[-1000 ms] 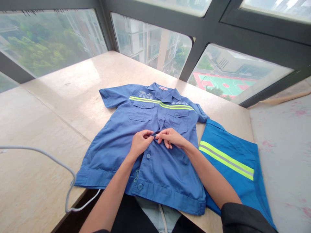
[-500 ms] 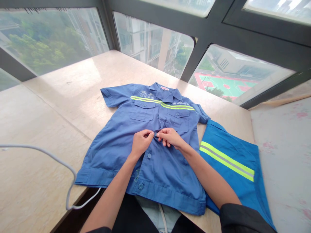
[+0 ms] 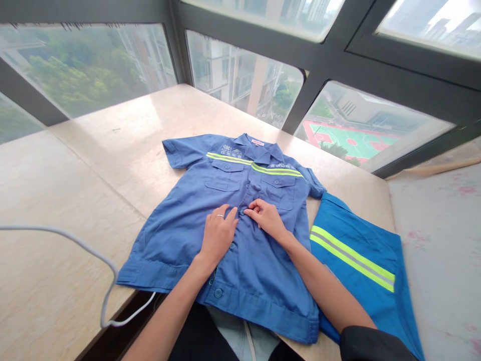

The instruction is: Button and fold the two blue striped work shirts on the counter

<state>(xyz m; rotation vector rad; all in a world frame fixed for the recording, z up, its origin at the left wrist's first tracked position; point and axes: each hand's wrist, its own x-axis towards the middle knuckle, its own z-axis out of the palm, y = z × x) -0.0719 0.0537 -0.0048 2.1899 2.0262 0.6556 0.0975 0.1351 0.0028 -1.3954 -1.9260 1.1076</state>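
Note:
A blue short-sleeved work shirt [image 3: 180, 230] with a yellow-green reflective chest stripe lies front up, its collar away from me. My left hand [image 3: 218, 233], with a ring on one finger, rests on the shirt left of the button row, its fingers stretched out and holding nothing. Beside a middle button [image 3: 241, 212], my right hand [image 3: 266, 219] has thumb and curled fingers closed on the shirt front. Another button [image 3: 232, 245] shows just past my left hand, and a lower button [image 3: 218, 293] sits on the hem band.
Bright blue folded trousers [image 3: 356, 225] with a reflective band lie to the right of the shirt. A white cable [image 3: 75, 238] loops over the pale stone ledge [image 3: 93, 175] at left. Windows with a grey frame [image 3: 326, 55] stand behind, and a flowered wall [image 3: 443, 240] at right.
My left hand has let go of the placket by the middle button and its fingers have straightened onto the cloth. My right hand stays at the button. The view has tipped slightly.

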